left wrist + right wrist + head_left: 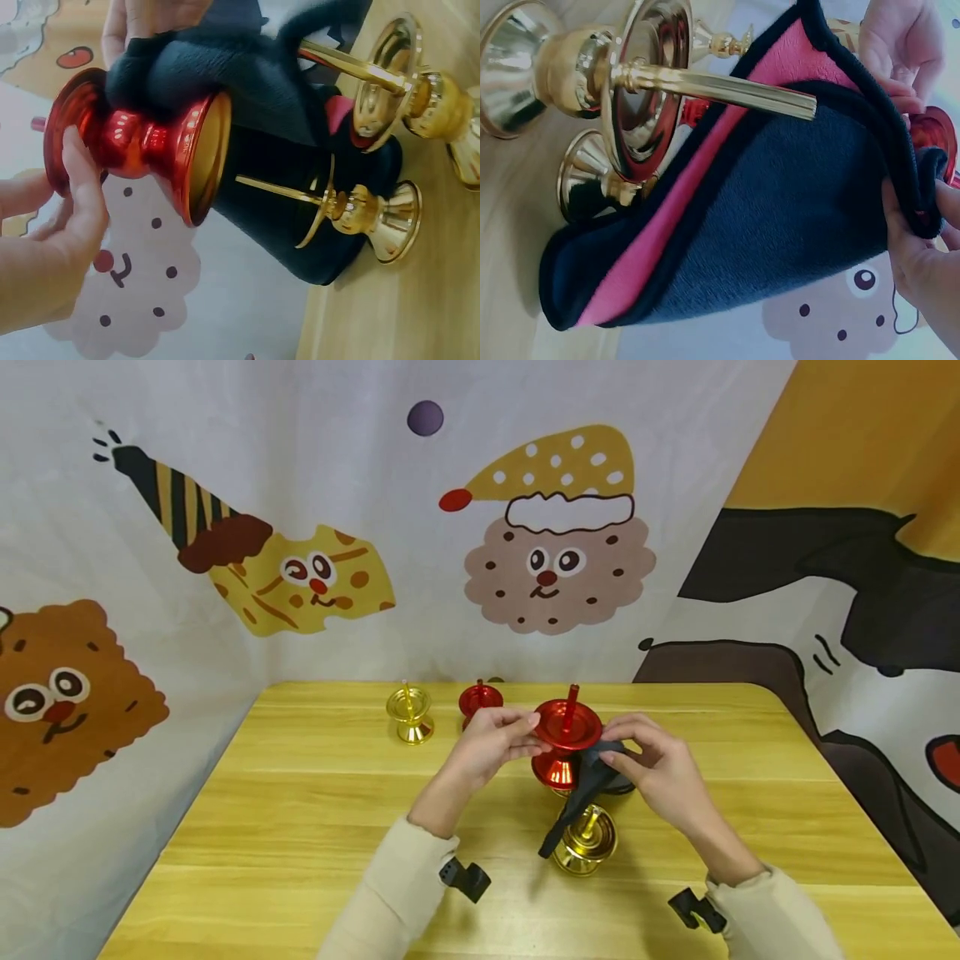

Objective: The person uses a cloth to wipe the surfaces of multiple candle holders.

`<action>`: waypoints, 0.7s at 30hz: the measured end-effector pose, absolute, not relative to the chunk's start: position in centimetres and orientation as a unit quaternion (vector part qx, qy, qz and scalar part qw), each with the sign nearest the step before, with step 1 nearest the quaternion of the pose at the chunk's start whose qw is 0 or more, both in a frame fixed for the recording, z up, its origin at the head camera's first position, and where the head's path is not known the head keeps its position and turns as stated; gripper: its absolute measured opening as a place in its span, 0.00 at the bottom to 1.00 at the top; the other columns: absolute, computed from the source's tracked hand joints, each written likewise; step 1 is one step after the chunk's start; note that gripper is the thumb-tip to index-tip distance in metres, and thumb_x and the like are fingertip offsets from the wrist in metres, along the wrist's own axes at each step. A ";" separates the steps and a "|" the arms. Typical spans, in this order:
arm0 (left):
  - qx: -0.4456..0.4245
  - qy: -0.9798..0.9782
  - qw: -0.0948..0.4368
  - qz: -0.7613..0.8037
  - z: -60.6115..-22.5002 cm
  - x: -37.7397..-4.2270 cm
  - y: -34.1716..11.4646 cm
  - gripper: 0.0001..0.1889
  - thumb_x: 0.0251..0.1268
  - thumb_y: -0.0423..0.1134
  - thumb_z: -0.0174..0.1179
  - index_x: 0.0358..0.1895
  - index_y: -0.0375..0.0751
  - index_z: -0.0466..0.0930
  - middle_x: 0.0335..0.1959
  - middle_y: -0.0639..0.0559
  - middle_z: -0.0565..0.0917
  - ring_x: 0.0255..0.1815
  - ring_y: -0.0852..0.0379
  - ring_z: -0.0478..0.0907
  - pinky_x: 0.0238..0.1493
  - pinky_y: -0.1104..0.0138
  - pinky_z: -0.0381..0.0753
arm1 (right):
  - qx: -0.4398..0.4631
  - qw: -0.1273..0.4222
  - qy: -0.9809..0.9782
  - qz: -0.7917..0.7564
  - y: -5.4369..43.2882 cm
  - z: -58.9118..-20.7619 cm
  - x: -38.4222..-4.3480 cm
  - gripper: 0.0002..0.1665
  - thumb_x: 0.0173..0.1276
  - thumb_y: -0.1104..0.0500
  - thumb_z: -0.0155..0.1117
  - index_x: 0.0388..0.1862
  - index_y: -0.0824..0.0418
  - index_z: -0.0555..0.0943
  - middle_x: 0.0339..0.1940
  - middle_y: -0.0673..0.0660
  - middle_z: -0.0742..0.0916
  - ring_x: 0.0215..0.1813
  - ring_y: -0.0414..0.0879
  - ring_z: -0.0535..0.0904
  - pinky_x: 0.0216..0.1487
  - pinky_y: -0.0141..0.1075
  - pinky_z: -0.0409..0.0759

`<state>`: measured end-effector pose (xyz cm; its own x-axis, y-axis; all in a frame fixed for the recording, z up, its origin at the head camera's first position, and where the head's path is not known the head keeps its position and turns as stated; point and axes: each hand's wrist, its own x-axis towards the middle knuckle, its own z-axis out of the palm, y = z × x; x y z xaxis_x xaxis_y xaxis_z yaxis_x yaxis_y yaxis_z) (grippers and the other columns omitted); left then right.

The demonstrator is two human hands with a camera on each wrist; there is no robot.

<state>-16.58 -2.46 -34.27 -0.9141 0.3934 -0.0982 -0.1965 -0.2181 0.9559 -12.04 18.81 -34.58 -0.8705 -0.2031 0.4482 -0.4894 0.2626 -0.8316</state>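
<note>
My left hand point(487, 747) holds a shiny red candle holder point(568, 727) by the rim of its dish, above the table. The holder stands upright, with a thin red spike rising from the dish. My right hand point(660, 768) pinches a dark cloth point(592, 777) against the holder's right side. In the right wrist view the hanging cloth point(780, 172) shows a pink face along its fold. Below the cloth stands a gold candle holder point(581, 847). A second gold candle holder point(360, 210) is beside it in the left wrist view, mostly hidden in the head view.
Further back on the wooden table point(300, 827) stand a gold candle holder point(411, 718) and a red candle holder point(478, 697), the latter partly behind my left hand. A curtain point(337, 468) with cartoon prints hangs behind the table.
</note>
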 end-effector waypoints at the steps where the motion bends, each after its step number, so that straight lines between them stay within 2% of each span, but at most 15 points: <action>1: 0.084 0.608 0.184 0.768 -34.4 -16.5 -2.4 0.14 0.68 0.31 0.49 0.48 0.20 0.73 0.33 0.46 0.79 0.31 0.57 0.79 0.42 0.65 0.80 | 0.215 0.129 -0.784 0.568 18.8 -34.6 -12.0 0.11 0.53 0.80 0.61 0.35 0.72 0.78 0.42 0.60 0.77 0.45 0.39 0.74 0.39 0.26 0.79; 4: 0.096 0.666 0.160 0.723 -34.9 -16.4 -2.3 0.17 0.70 0.37 0.48 0.52 0.27 0.75 0.44 0.44 0.80 0.42 0.53 0.77 0.51 0.60 0.76 | 0.205 0.130 -0.783 0.572 18.7 -34.8 -12.0 0.10 0.54 0.79 0.61 0.35 0.72 0.78 0.42 0.59 0.77 0.45 0.39 0.74 0.39 0.25 0.79; 7: 0.114 0.707 0.149 0.682 -35.4 -16.4 -2.4 0.21 0.71 0.46 0.45 0.57 0.34 0.73 0.55 0.44 0.76 0.56 0.48 0.71 0.59 0.55 0.67 | 0.202 0.130 -0.779 0.579 18.7 -34.8 -12.2 0.10 0.54 0.79 0.61 0.36 0.73 0.78 0.42 0.58 0.77 0.47 0.40 0.74 0.41 0.26 0.78; 10: 0.147 0.721 0.160 0.658 -36.0 -16.3 -2.7 0.24 0.70 0.50 0.46 0.61 0.39 0.70 0.59 0.45 0.73 0.61 0.48 0.67 0.62 0.55 0.64 | 0.201 0.134 -0.774 0.586 18.7 -34.8 -12.3 0.10 0.54 0.79 0.60 0.36 0.74 0.77 0.43 0.58 0.77 0.48 0.40 0.74 0.42 0.26 0.78; 13: 0.198 0.714 0.177 0.648 -36.6 -16.3 -2.7 0.24 0.65 0.45 0.55 0.62 0.43 0.69 0.60 0.49 0.71 0.60 0.49 0.68 0.58 0.57 0.69 | 0.196 0.140 -0.772 0.589 18.8 -34.8 -12.4 0.11 0.54 0.80 0.60 0.37 0.75 0.77 0.43 0.57 0.77 0.48 0.41 0.73 0.42 0.25 0.78; 16: 0.234 0.708 0.176 0.643 -36.9 -16.3 -2.6 0.29 0.53 0.35 0.66 0.61 0.45 0.71 0.59 0.52 0.72 0.57 0.51 0.71 0.53 0.63 0.74 | 0.191 0.143 -0.773 0.587 18.8 -34.8 -12.4 0.11 0.54 0.80 0.60 0.37 0.75 0.77 0.43 0.58 0.77 0.49 0.41 0.73 0.42 0.25 0.78; 21: 0.242 0.716 0.159 0.635 -37.2 -16.2 -2.2 0.35 0.44 0.27 0.70 0.61 0.41 0.70 0.57 0.49 0.72 0.52 0.51 0.74 0.50 0.66 0.76 | 0.192 0.139 -0.774 0.587 18.9 -34.7 -12.4 0.11 0.54 0.80 0.61 0.38 0.75 0.77 0.43 0.59 0.77 0.49 0.41 0.73 0.42 0.25 0.78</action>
